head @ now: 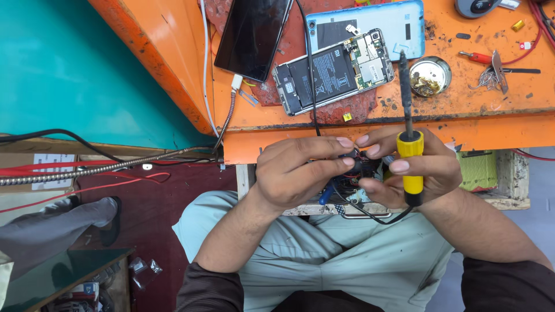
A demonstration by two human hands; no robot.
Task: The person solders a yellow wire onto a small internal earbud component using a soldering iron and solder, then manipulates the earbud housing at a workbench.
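Both hands work a small black part [354,164] just below the orange bench [462,110] edge. The left hand [295,173] pinches it closed; the right hand [416,170] steadies it while gripping a yellow soldering iron [410,150], tip up. This looks like positioning before soldering, which calls for turning the tip down onto the joint.

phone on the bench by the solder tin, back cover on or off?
Off. The phone lies with battery and circuit board exposed; a light blue back cover lies just behind it.

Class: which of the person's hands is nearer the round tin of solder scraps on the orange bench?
Right hand, below the round tin. Left hand sits farther left.
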